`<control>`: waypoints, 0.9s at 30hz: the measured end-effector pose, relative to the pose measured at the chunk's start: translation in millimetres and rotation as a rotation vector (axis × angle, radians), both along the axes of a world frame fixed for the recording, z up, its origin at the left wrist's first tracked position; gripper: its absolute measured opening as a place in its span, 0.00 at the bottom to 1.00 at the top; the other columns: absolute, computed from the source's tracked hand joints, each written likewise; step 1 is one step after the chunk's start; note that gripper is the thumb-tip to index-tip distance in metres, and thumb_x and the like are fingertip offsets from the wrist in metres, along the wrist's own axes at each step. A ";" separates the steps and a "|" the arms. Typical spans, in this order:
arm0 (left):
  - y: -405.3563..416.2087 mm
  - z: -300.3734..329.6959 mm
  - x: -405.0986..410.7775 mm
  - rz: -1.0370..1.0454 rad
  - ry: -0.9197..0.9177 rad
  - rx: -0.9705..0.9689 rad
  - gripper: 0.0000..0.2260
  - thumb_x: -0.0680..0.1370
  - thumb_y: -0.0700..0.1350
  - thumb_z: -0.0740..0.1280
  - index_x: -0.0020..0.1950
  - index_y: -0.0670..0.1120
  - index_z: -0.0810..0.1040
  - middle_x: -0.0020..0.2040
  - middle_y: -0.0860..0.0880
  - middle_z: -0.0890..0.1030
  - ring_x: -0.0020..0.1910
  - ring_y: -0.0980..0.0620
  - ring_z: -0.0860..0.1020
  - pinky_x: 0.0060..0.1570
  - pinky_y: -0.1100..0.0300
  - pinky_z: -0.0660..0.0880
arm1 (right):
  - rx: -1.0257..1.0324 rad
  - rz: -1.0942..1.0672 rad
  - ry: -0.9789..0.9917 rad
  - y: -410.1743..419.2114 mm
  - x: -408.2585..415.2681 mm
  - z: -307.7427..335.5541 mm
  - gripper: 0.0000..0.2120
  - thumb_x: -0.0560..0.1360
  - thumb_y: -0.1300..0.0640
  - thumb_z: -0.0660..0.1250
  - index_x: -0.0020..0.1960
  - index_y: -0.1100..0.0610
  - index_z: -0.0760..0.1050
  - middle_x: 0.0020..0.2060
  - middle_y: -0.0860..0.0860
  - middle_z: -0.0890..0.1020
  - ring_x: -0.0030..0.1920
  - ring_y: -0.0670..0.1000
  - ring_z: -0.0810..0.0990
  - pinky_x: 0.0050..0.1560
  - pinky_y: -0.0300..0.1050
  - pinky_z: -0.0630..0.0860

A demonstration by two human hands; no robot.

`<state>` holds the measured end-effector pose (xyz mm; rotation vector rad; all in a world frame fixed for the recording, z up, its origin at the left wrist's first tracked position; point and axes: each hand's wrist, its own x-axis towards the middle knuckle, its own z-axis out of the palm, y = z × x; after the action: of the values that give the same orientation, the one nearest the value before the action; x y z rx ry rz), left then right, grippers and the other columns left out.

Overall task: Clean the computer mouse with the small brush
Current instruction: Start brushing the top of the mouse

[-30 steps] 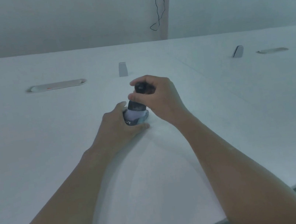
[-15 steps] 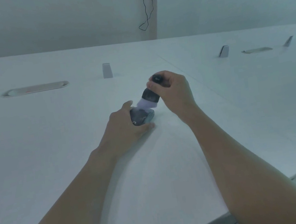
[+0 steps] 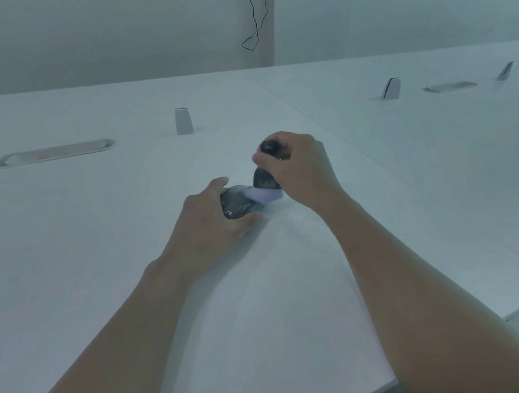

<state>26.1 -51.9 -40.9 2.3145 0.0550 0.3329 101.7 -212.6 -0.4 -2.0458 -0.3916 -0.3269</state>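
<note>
Left hand (image 3: 211,221) grips the mouse (image 3: 239,204) on the table (image 3: 91,257) while right hand (image 3: 301,169) pinches the brush (image 3: 264,183), bristles touching it

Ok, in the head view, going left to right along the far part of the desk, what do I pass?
Long cable slot → upright bracket → tilted bracket → small oval grommet → last tilted bracket.

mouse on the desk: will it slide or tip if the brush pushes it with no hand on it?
Likely slides: the mouse looks small and sits on a smooth white desk. The left hand holds it while the brush, gripped by the right hand, bears on its far end. Tipping seems unlikely: it sits low on the desk.
</note>
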 end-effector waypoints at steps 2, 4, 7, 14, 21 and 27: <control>0.1 0.3 -0.4 0.003 0.005 -0.004 0.36 0.73 0.55 0.77 0.77 0.46 0.68 0.55 0.57 0.76 0.51 0.55 0.75 0.43 0.77 0.65 | 0.024 -0.074 -0.037 -2.7 2.4 1.6 0.06 0.76 0.55 0.73 0.50 0.56 0.84 0.43 0.47 0.87 0.47 0.49 0.84 0.48 0.39 0.78; 0.1 0.3 -0.5 0.006 0.006 -0.016 0.37 0.73 0.55 0.77 0.77 0.46 0.68 0.54 0.58 0.75 0.52 0.56 0.74 0.43 0.78 0.64 | 0.124 -0.106 -0.082 -4.9 0.8 5.9 0.06 0.76 0.55 0.73 0.50 0.56 0.84 0.42 0.47 0.86 0.45 0.48 0.84 0.47 0.38 0.78; 0.4 1.0 -0.8 0.004 0.013 -0.006 0.37 0.72 0.55 0.78 0.77 0.47 0.67 0.54 0.60 0.75 0.52 0.57 0.74 0.42 0.79 0.64 | 0.195 0.000 -0.054 1.3 -7.3 7.6 0.05 0.76 0.55 0.74 0.49 0.55 0.84 0.42 0.47 0.87 0.45 0.47 0.85 0.47 0.39 0.80; 4.2 3.0 -3.6 -0.031 0.022 0.011 0.35 0.72 0.53 0.78 0.76 0.50 0.69 0.55 0.57 0.78 0.48 0.62 0.77 0.43 0.76 0.67 | 0.051 -0.030 0.044 2.1 -0.7 -2.8 0.05 0.76 0.54 0.74 0.50 0.55 0.84 0.42 0.45 0.85 0.46 0.47 0.84 0.45 0.35 0.75; 11.0 6.2 -6.7 -0.123 -0.014 -0.002 0.31 0.72 0.46 0.78 0.73 0.51 0.72 0.60 0.56 0.80 0.54 0.59 0.79 0.48 0.81 0.68 | 0.163 -0.126 -0.068 -1.2 1.0 3.0 0.06 0.77 0.55 0.73 0.50 0.57 0.83 0.40 0.45 0.85 0.44 0.47 0.83 0.43 0.33 0.75; 12.5 9.5 -6.1 -0.161 -0.044 -0.035 0.22 0.71 0.41 0.78 0.61 0.54 0.78 0.48 0.60 0.81 0.41 0.71 0.77 0.39 0.78 0.69 | 0.225 0.089 -0.080 12.2 -17.1 8.2 0.03 0.76 0.57 0.74 0.48 0.57 0.84 0.41 0.48 0.87 0.43 0.48 0.86 0.47 0.40 0.81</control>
<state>20.0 -39.3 -31.3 2.2593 -0.1455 0.2982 84.7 -200.3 7.8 -1.7942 -0.4724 -0.3818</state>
